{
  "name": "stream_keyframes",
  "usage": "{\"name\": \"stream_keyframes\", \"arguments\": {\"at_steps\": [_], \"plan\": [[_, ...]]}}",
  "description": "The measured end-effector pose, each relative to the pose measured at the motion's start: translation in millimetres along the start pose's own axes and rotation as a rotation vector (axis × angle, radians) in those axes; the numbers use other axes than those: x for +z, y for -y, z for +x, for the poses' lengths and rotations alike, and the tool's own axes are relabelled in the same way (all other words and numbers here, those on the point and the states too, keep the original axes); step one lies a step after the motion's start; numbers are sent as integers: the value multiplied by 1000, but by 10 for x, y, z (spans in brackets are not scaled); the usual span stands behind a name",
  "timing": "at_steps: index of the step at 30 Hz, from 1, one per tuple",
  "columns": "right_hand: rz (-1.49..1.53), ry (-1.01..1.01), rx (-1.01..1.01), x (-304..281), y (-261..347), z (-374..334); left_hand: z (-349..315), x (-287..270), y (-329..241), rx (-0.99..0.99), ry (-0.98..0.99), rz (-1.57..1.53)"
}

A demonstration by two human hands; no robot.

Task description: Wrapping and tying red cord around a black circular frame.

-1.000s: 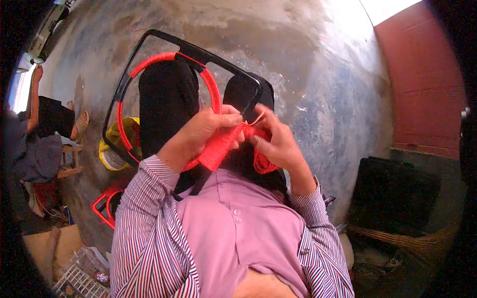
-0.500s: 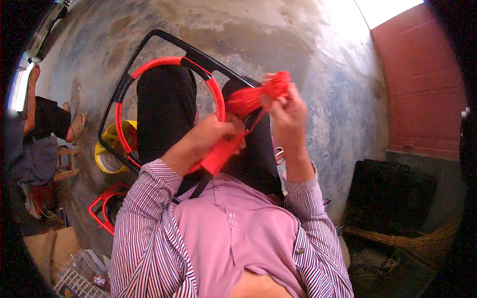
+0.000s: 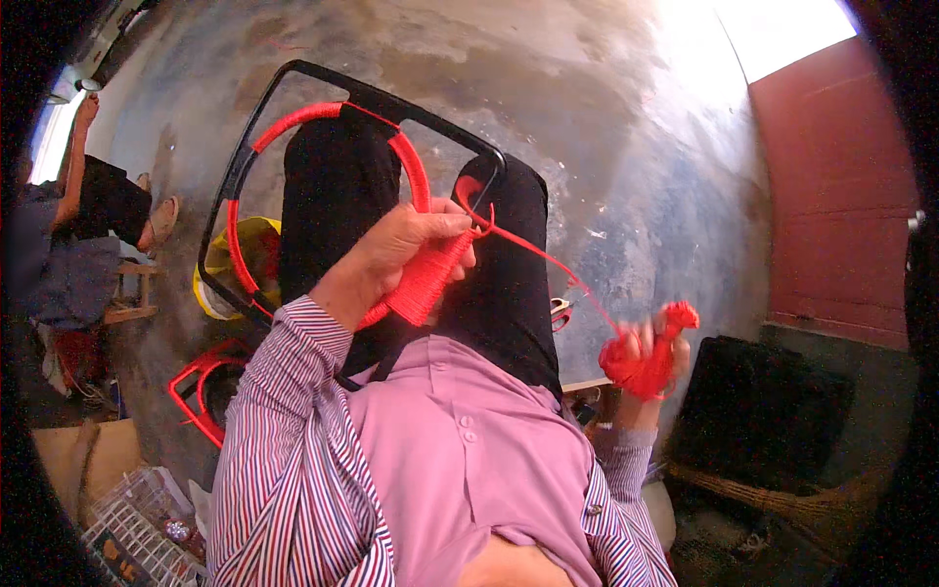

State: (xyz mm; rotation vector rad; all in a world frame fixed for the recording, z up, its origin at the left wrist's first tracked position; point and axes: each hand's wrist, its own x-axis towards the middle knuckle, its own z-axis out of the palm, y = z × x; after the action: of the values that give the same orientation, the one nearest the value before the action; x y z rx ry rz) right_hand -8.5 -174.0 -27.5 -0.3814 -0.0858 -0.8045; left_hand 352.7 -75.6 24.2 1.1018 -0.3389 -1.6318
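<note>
Right hand (image 3: 653, 354) with cord bundle (image 3: 641, 367), now lower, out right.

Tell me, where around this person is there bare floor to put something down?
The widest bare patch is the grey concrete floor beyond the black frame, up to the red wall. The person's left is crowded: a yellow object, a red frame, a wire rack. A dark bag fills the lower right.
</note>
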Motion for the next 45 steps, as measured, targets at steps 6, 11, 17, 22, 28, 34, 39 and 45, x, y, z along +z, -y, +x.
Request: {"name": "stream_keyframes", "arguments": {"at_steps": [6,11,17,22,28,34,39,45], "plan": [[-713,-878,370,-133,-88,-782,20,-63,-30,-7,-15,-187],[-1135,-955,475,-621,-106,-726,12,-63,7,-46,1,-196],[-693,-687,133,53,-377,663,66,-43,28,-35,-79,-122],[-1116,-258,329,702,-564,1604,43,-151,107,379,-196,-92],[-2212,416,244,753,-1196,2109,-18,-39,91,435,-114,-243],[-1172,-439,-336,383,-1052,1851,18,-180,110,129,70,-369],[-1636,-227,148,321,-1151,1430,33,-212,65,44,302,-521],[-1552,-301,-41,330,-1126,1248,62,-287,122,12,202,-503]]}}
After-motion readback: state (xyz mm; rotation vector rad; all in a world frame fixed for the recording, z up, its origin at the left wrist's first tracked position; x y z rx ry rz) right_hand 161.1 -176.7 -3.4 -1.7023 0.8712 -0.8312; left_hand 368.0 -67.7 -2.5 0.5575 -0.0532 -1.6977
